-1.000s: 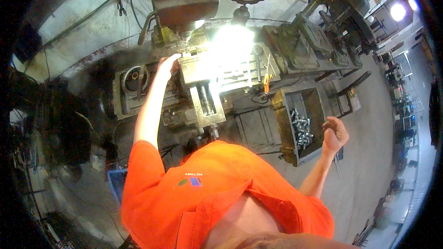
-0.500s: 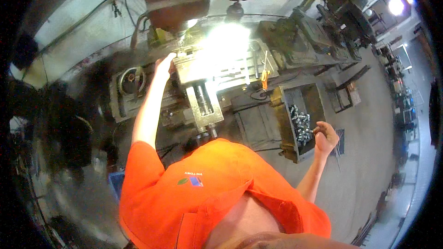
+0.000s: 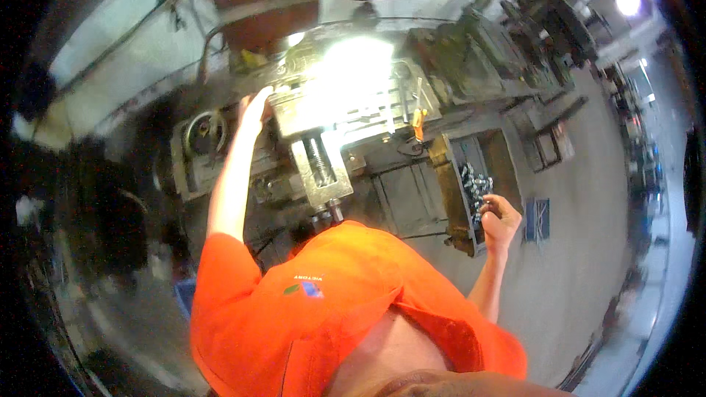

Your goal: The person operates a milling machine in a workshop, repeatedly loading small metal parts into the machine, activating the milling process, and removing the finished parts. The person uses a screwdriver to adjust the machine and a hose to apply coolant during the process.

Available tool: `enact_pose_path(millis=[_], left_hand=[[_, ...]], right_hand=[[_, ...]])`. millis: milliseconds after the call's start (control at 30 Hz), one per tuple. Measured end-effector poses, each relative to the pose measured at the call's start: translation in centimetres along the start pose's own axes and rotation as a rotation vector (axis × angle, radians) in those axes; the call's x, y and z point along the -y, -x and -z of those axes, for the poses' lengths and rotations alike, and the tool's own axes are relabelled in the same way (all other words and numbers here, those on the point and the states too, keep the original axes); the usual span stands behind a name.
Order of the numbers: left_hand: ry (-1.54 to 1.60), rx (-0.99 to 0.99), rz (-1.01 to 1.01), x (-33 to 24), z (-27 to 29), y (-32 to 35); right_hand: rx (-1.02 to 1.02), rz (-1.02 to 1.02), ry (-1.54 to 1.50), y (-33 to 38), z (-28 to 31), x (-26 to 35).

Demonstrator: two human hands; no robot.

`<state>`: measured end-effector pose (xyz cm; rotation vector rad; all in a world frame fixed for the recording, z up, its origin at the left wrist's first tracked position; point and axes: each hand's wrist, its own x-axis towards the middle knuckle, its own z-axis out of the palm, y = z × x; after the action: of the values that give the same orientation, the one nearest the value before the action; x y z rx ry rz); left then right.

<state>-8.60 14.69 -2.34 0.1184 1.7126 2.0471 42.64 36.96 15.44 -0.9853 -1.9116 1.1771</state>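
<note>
Poising right hand (image 3: 501, 219), fingers curled, near metal parts (image 3: 474, 182), left hand (image 3: 254, 108) at vise (image 3: 318, 164), both grips unclear, seemingly mid-pickup, next needing a pinch.

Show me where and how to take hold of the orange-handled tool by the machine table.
Probably best by its orange handle, coming from the person's side with the right hand. The handle is at the near edge of the machine table, while what looks like a thin shaft points away across it. Blur hides whether the handle overhangs.
</note>
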Motion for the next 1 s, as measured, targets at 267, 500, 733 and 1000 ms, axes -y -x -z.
enact_pose_path(millis=[267, 500, 733, 1000], left_hand=[[-0.208, 0.112, 0.032, -3.7, -3.3, 1.8], [-0.079, 0.01, 0.171, -3.3, -3.9, 0.8], [-0.176, 0.045, 0.176, -2.2, -2.1, -1.8], [-0.264, -0.187, 0.007, -1.5, -1.0, -3.0]], right_hand=[[0.085, -0.104, 0.164, 1.0, 0.3, 1.3], [0.024, 0.027, 0.306, 2.2, 1.4, -0.5], [0.093, 0.094, 0.342, 1.4, -0.1, -0.5], [-0.03, 0.009, 0.394, 3.4, 1.2, -3.8]])
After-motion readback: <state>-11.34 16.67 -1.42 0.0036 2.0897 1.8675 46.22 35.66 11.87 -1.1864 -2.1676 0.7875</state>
